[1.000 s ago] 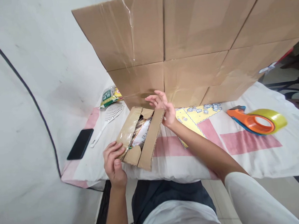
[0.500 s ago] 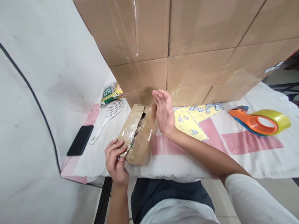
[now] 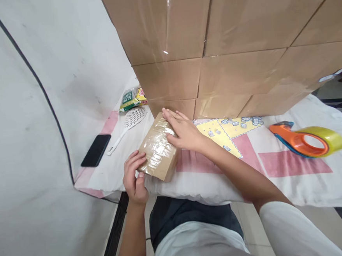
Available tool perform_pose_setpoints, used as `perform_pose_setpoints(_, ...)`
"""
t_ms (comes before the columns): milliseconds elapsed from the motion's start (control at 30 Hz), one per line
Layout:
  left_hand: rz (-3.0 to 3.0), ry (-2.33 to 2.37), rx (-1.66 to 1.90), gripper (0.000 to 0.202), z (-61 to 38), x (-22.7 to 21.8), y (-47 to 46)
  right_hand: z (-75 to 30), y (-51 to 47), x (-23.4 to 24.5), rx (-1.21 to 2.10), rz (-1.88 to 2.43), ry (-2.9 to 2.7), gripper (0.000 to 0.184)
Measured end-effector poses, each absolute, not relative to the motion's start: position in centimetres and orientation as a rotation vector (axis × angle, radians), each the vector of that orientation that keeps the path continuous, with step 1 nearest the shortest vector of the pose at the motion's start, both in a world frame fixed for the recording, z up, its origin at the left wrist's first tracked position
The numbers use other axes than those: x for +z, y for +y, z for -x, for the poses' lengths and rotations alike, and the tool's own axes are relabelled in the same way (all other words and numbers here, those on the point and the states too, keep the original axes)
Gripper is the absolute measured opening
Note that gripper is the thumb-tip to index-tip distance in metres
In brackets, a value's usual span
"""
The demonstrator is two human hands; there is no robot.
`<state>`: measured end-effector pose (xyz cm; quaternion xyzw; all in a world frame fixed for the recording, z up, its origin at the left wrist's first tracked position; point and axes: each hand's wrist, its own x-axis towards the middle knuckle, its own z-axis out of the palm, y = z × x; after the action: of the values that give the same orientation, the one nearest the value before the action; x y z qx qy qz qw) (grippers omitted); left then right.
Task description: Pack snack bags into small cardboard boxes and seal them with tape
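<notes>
A small cardboard box with shiny clear tape across its top lies tilted to my view on the cloth, its top flaps down. My left hand grips the near left edge, fingers on the top and thumb at the near side. My right hand lies across the far right part of the top, fingers stretched out and thumb apart on the tape. Off to the right lies an orange tape dispenser with a roll of yellowish tape.
A large cardboard box stands behind, over the table's back. To the left lie a white slotted spoon, a black phone and food packets. Yellow printed shapes mark the white and pink cloth. A wall bounds the left.
The small box's top flaps stood apart with a dark gap; now they lie closed. My right hand has moved from the raised right flap onto the top. My left hand keeps its hold.
</notes>
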<state>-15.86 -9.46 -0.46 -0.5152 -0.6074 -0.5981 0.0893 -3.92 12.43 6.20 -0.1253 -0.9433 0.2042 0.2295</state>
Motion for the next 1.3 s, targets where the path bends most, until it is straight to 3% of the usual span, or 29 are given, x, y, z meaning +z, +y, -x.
perform_pose_setpoints(300,1.554,-1.621,-1.162,0.035,13.3,-1.2,-10.2,3.3,11.4,8.1,0.391,0.437,-2.853,0.080)
perform_pose_setpoints(967,1.456,-1.592,-1.241,0.027,12.6,-2.8,-8.7,3.4,11.5,7.2,0.638,0.439,-2.620,0.079)
perform_pose_setpoints(1167,1.415,-1.552,-1.146,0.040,13.9,-3.2,-8.1,-2.9,16.7,7.0,0.737,0.635,-2.321,0.056)
perform_pose_setpoints(1300,1.545,-1.587,-1.209,0.035,17.6,-3.4,-8.3,-13.3,21.3,5.0,0.425,0.935,-2.123,0.030)
